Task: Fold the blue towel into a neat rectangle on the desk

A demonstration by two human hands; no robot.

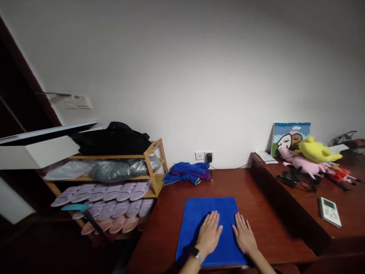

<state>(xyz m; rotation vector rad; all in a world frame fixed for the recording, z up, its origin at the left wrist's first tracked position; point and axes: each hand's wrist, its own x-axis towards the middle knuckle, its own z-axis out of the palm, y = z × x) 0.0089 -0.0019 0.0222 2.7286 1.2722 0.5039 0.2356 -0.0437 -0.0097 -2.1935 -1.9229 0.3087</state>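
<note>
A blue cloth (196,217) lies spread flat on the brown wooden table (268,217), close to its front edge. My left hand (209,233) rests palm down on the middle of the cloth, fingers stretched out; a watch (196,254) is on that wrist. Over the cloth's right edge lies my right hand (244,233), also flat, with its fingers extended and thumb toward the left. Neither hand grips anything. Toward the back of the table sits a crumpled heap of blue and purple cloths (186,173).
Left of the table stands a wooden rack (154,171) with rows of slippers (116,192) and a black bag (114,139) on top. On a raised surface at right are plush toys (302,163), a remote control (330,211) and cables. A plug (209,157) sits in the wall socket.
</note>
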